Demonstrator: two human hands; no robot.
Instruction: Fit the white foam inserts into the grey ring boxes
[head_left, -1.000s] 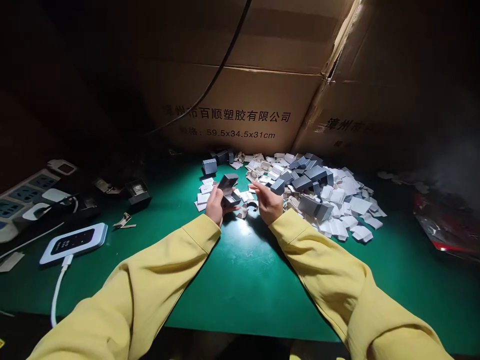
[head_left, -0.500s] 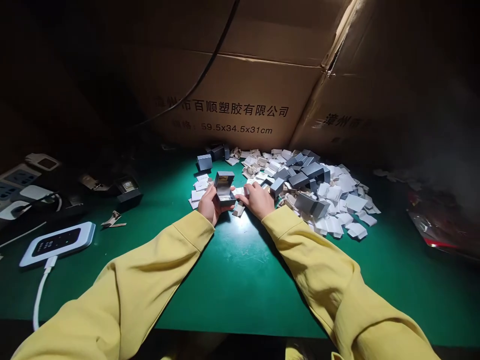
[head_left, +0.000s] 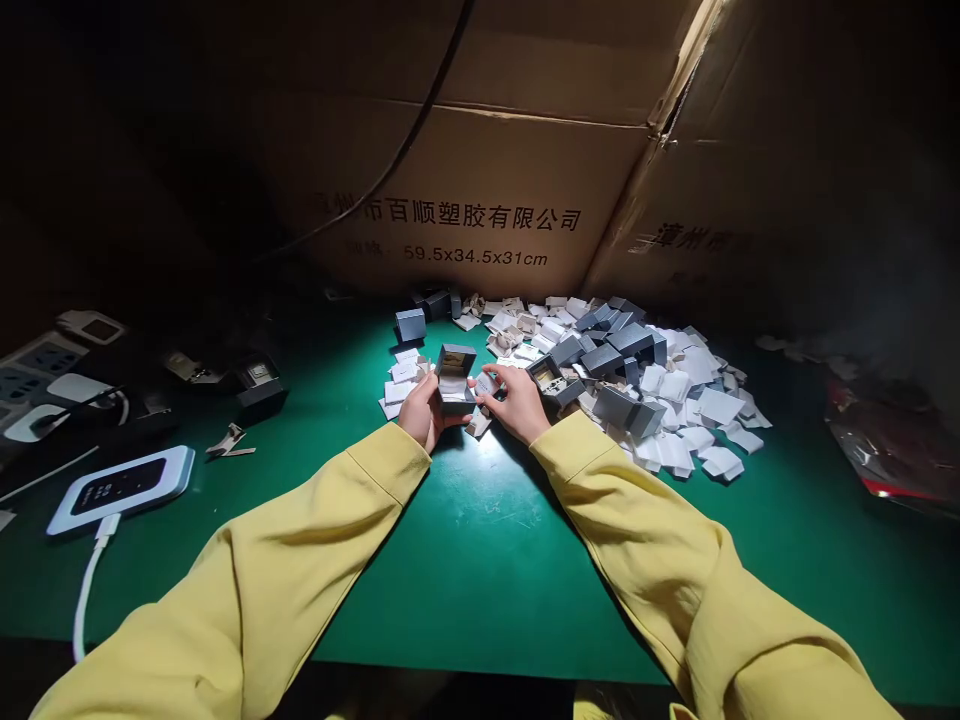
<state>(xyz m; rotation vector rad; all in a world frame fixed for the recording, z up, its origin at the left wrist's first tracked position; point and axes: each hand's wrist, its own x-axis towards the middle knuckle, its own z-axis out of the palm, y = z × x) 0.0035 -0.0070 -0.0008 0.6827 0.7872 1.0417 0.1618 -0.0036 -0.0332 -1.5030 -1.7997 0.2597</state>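
Observation:
My left hand [head_left: 425, 411] is closed round a small dark grey hinged box [head_left: 457, 362], which stands with its lid up and a pale lining inside. Just right of it, my right hand [head_left: 516, 402] pinches a small white padded insert [head_left: 485, 384] with faint print on it. Under my fingers a beige folded card piece [head_left: 478, 424] lies on the green table. Another opened dark box [head_left: 553, 380] rests right of my right hand. White inserts [head_left: 405, 366] are stacked behind my left hand.
A large heap of white inserts [head_left: 716, 405] and grey boxes [head_left: 630, 340] spreads to the right. Cardboard cartons [head_left: 480, 160] stand behind, with a black cable [head_left: 420, 125] hanging before them. On the left lie a white device with a screen [head_left: 124, 488] and a power strip [head_left: 41, 365].
My right hand has lifted the white insert beside the open box, its printed face now showing. The opened dark box right of my hand has come into fuller view. The view has shifted slightly.

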